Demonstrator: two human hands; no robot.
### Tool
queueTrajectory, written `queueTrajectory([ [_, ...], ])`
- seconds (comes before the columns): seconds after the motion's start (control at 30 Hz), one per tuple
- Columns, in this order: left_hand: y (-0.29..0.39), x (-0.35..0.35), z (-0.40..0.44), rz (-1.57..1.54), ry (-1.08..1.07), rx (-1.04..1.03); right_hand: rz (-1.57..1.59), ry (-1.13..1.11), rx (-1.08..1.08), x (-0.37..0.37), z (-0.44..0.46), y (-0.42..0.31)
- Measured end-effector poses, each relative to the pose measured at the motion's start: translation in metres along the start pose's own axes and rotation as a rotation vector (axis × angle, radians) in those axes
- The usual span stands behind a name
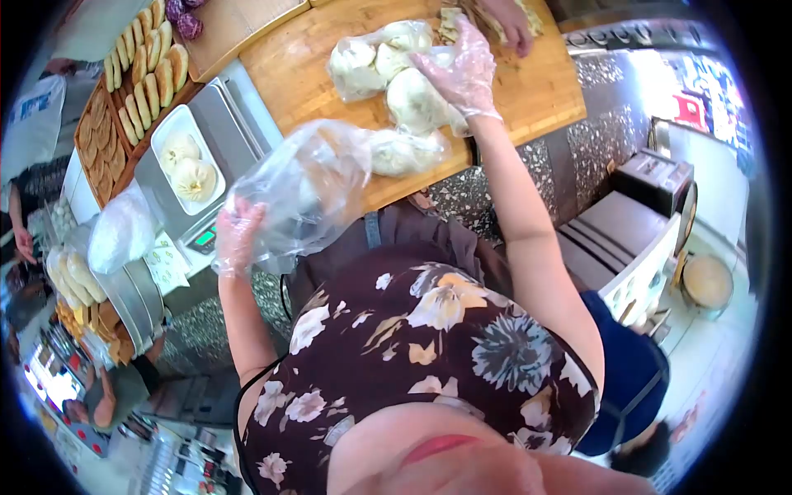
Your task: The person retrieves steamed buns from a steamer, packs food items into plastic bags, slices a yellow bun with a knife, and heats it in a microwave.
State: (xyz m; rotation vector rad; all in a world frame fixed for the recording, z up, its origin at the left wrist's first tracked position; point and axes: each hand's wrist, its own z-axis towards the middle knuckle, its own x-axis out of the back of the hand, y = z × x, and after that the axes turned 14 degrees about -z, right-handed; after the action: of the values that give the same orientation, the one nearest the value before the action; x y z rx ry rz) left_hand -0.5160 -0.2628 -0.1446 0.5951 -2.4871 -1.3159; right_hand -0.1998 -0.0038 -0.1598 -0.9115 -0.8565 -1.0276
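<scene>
My left hand point(239, 231), in a clear plastic glove, is closed on the edge of a large clear plastic bag point(309, 186). The bag spreads over the table's front edge and looks mostly slack. Also gloved, my right hand point(462, 74) has its fingers spread over bagged white buns point(412, 97) on the wooden table point(528, 99). More pale buns point(404, 153) in clear plastic lie by the front edge, beside the large bag. Left of that bag, two buns point(191, 169) rest in a white tray point(216, 202) on a scale point(235, 153).
Trays of round flatbreads point(153, 74) and brown cakes point(101, 144) stand at the upper left. Another person's hand point(516, 29) is at the table's far side. A full plastic bag point(122, 231) sits left of the scale. A metal appliance point(652, 177) stands at the right.
</scene>
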Motion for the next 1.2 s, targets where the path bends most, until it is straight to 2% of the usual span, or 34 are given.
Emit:
queueTrajectory([
  [0.03, -0.007, -0.004, -0.003, -0.135, 0.127, -0.027, 0.023, -0.015, 0.024, 0.003, 0.010, -0.001],
  [0.1, -0.013, -0.004, -0.006, -0.194, 0.101, -0.074, 0.335, -0.463, -0.265, 0.001, 0.024, 0.001],
  [0.13, -0.008, -0.013, -0.013, -0.193, 0.130, -0.068, 0.102, -0.391, -0.054, -0.009, 0.024, 0.000],
  [0.23, -0.001, -0.045, -0.031, -0.281, 0.219, -0.034, 0.083, -0.474, 0.083, -0.038, 0.032, -0.003],
  [0.27, -0.002, -0.055, -0.033, -0.301, 0.245, -0.038, 0.237, -0.303, 0.089, -0.048, 0.031, -0.002],
  [0.3, -0.006, -0.058, -0.032, -0.322, 0.270, -0.046, 0.244, -0.308, 0.108, -0.050, 0.036, -0.002],
  [0.37, -0.006, -0.064, -0.036, -0.331, 0.277, 0.014, 0.990, -0.646, -0.327, -0.042, 0.044, 0.001],
  [0.4, 0.002, -0.073, -0.031, -0.132, 0.320, -0.039, 1.328, -0.614, -0.535, -0.047, 0.048, -0.001],
  [0.43, 0.009, -0.078, -0.024, 0.069, 0.353, -0.089, 1.323, -0.629, -0.534, -0.044, 0.049, -0.001],
  [0.47, 0.012, -0.077, -0.013, 0.832, 0.415, -0.286, 1.003, -0.556, -0.403, -0.037, 0.051, 0.002],
  [0.5, 0.029, -0.089, -0.007, 0.984, 0.571, -0.387, 0.690, -0.468, -0.265, -0.031, 0.054, 0.002],
  [0.53, 0.052, -0.111, -0.002, 1.135, 0.730, -0.490, 0.352, -0.350, -0.015, -0.028, 0.050, 0.002],
  [0.57, 0.075, -0.138, 0.002, 0.942, 0.613, -0.520, 0.353, -0.348, -0.007, -0.029, 0.051, -0.005],
  [0.6, 0.088, -0.168, 0.007, 0.748, 0.492, -0.537, 0.074, -0.328, 0.115, -0.030, 0.048, -0.014],
  [0.63, 0.086, -0.196, 0.023, 0.820, 0.426, -0.545, -0.206, -0.301, 0.237, -0.029, 0.046, -0.019],
  [0.67, 0.086, -0.217, 0.049, 0.890, 0.359, -0.562, -0.151, -0.451, 0.186, -0.039, 0.050, -0.015],
  [0.73, 0.071, -0.236, 0.105, 0.907, 0.127, -0.340, -0.040, -0.475, 0.129, -0.045, 0.057, 0.005],
  [0.77, 0.064, -0.235, 0.111, 0.897, 0.139, -0.344, 0.079, -0.510, 0.075, -0.051, 0.062, 0.018],
  [0.83, 0.057, -0.224, 0.118, -0.271, 0.132, -0.212, 0.172, -0.480, 0.147, -0.054, 0.067, 0.031],
  [0.87, 0.057, -0.214, 0.116, -0.409, 0.084, -0.280, 0.808, -0.636, -0.250, -0.047, 0.069, 0.027],
  [0.9, 0.060, -0.209, 0.108, -0.406, 0.092, -0.271, 1.440, -0.745, -0.675, -0.041, 0.069, 0.024],
  [0.93, 0.065, -0.206, 0.102, -0.424, 0.047, -0.375, 1.915, -0.836, -0.621, -0.041, 0.071, 0.029],
  [0.97, 0.069, -0.203, 0.096, -0.438, 0.002, -0.486, 1.924, -0.848, -0.612, -0.040, 0.073, 0.030],
  [1.0, 0.071, -0.201, 0.089, -0.586, -0.120, -0.492, 2.051, -0.912, -0.518, -0.033, 0.074, 0.028],
  [1.03, 0.065, -0.199, 0.085, -0.582, -0.110, -0.492, 2.172, -0.974, -0.420, -0.029, 0.073, 0.027],
  [1.1, 0.040, -0.195, 0.082, -0.551, -0.065, -0.405, 2.165, -1.015, -0.450, -0.029, 0.072, 0.027],
  [1.17, 0.021, -0.192, 0.086, -0.651, -0.062, -0.313, 1.207, -1.313, -0.564, -0.026, 0.073, 0.028],
  [1.2, 0.015, -0.191, 0.088, -0.772, -0.055, -0.264, 1.242, -1.373, -0.545, -0.038, 0.069, 0.027],
])
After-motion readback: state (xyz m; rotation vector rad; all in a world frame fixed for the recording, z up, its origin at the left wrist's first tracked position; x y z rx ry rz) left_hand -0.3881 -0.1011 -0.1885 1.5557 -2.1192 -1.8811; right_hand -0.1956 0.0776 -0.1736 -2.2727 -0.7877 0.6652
